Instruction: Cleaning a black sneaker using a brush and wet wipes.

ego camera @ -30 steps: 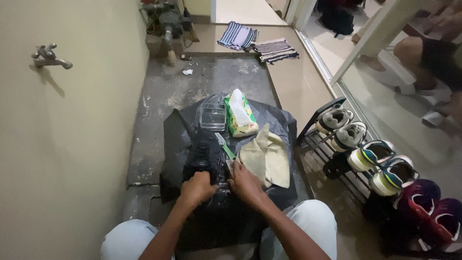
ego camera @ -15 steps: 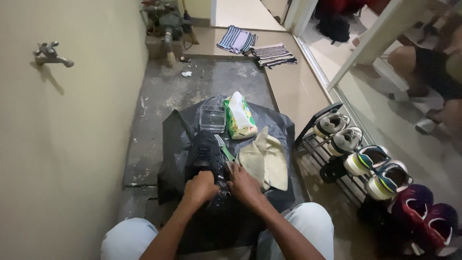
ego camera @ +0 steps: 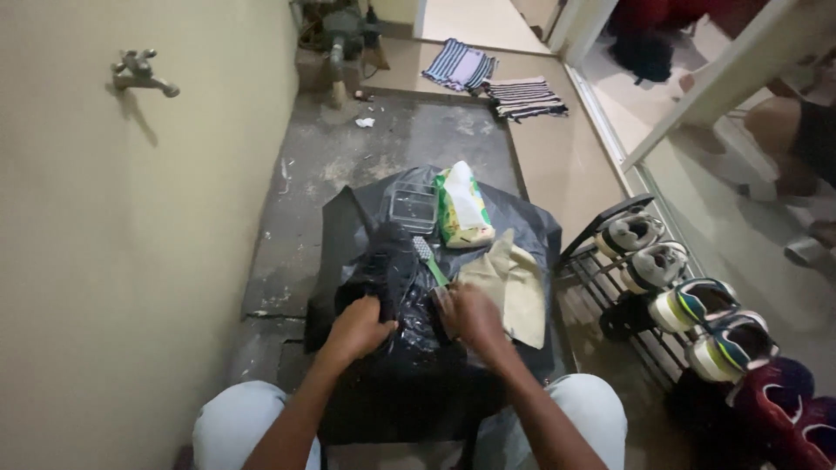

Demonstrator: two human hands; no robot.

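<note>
— What is the place like?

— A narrow floor of grey concrete (ego camera: 418,148) between a pale wall (ego camera: 131,261) on the left and a shoe rack (ego camera: 610,270) on the right. One metal tap (ego camera: 139,74) sticks out of the wall. Two striped mats (ego camera: 492,78) lie at the far end. On the rack I count about six shoes; the nearest ones are partly cut off by the frame.

— And in the middle?

— One black plastic sheet (ego camera: 531,226) is spread on the floor. On it is one black shoe (ego camera: 396,270), dark and shiny, lying lengthwise just in front of the knees. Beside it lie one beige cloth (ego camera: 514,287), one green and white packet (ego camera: 461,209), one clear small box (ego camera: 412,207) and one green brush (ego camera: 427,258), which rests against the shoe.

— The hands?

— The left hand (ego camera: 357,326) lies on the near end of the shoe, fingers curled down over it. The right hand (ego camera: 470,313) is at the shoe's right side, fingers bent together; what they pinch I cannot tell.

— Is there room to move?

— The sheet nearly reaches the rack on the right. To the left, bare floor runs to the wall.
</note>
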